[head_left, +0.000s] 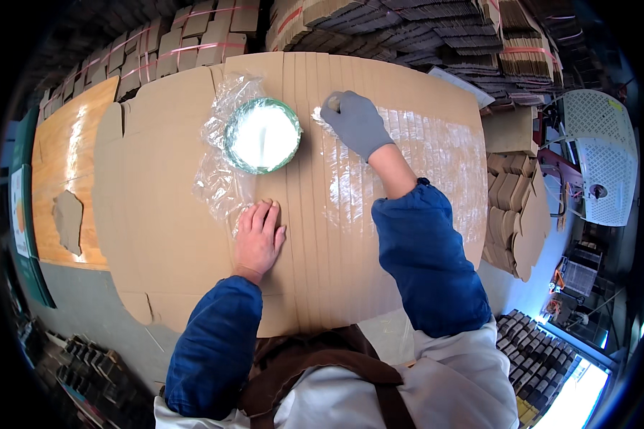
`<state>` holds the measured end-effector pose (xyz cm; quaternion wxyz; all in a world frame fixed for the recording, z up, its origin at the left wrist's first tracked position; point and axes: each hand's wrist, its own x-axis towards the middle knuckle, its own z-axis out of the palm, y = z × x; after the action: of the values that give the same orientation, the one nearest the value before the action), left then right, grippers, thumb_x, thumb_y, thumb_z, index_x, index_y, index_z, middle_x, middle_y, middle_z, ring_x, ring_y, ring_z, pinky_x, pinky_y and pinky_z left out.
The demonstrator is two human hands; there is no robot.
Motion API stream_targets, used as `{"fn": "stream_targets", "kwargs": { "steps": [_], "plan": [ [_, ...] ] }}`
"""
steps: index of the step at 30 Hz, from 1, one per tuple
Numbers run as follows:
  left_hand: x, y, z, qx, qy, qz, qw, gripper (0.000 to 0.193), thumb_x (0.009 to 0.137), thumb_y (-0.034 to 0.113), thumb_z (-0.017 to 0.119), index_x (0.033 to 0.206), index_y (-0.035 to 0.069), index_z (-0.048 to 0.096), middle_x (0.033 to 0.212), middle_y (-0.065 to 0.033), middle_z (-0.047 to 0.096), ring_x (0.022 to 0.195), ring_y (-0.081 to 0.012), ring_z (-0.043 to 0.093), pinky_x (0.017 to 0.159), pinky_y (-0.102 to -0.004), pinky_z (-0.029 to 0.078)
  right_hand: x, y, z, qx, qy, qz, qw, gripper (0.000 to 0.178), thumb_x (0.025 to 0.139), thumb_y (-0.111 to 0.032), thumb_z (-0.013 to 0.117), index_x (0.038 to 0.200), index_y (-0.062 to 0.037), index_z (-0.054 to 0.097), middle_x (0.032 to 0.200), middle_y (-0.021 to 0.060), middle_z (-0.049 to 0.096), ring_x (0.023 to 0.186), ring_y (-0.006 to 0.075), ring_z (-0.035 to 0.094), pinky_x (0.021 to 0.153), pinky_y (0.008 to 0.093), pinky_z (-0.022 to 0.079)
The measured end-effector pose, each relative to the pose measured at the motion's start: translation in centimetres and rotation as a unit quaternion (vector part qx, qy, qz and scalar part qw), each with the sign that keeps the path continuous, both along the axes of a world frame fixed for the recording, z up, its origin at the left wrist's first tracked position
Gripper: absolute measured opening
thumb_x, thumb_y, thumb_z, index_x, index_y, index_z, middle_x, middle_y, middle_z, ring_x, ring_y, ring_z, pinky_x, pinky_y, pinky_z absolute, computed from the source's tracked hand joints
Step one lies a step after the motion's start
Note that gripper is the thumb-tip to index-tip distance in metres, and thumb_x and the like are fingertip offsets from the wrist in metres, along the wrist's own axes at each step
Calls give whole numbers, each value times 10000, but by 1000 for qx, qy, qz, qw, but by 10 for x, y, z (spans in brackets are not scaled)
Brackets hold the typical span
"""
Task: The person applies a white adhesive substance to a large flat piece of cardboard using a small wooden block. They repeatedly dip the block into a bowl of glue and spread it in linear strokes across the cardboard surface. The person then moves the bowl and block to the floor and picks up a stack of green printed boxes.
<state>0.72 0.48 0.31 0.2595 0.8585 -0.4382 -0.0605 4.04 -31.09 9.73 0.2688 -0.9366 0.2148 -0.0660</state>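
My right hand (358, 125), in a grey glove, is closed at the far edge of a shiny wet-looking patch (408, 146) streaked over the cardboard. A small pale-brown bit shows at its curled fingers; I cannot make out what it is. My bare left hand (260, 239) lies flat on the overlapping cardboard sheets (164, 193), fingers stretched out, beside crumpled clear plastic film (218, 182). Just beyond that hand, a round green-rimmed container (298, 136) rests on the film. Its inside is bright white and glaring.
Strapped bundles of folded cardboard (200, 43) stand along the back. A wooden board (68, 157) with a torn cardboard piece (67, 222) is at the left. More stacked cardboard (515, 207) and a white perforated chair (601, 164) stand at the right.
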Motion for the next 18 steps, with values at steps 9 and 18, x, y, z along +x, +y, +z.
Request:
{"fn": "stream_targets", "kwargs": {
  "steps": [9,18],
  "plan": [
    [1,0,3,8,13,-5,1000,538,857,204,671,1351,49,525,1352,-123,499,1272,-338,435,1107,-478,354,-1,-8,-12,-29,1,-52,998,279,915,-292,542,907,-42,666,871,234,656,865,426,641,795,497,519],
    [3,5,-2,2,-10,-4,1000,534,870,228,667,1357,62,526,1356,-106,500,1284,-318,428,1108,-478,350,-70,47,-14,-40,30,-44,998,130,925,-249,607,953,-128,646,1024,165,605,906,404,642,783,489,517]
  ]
}}
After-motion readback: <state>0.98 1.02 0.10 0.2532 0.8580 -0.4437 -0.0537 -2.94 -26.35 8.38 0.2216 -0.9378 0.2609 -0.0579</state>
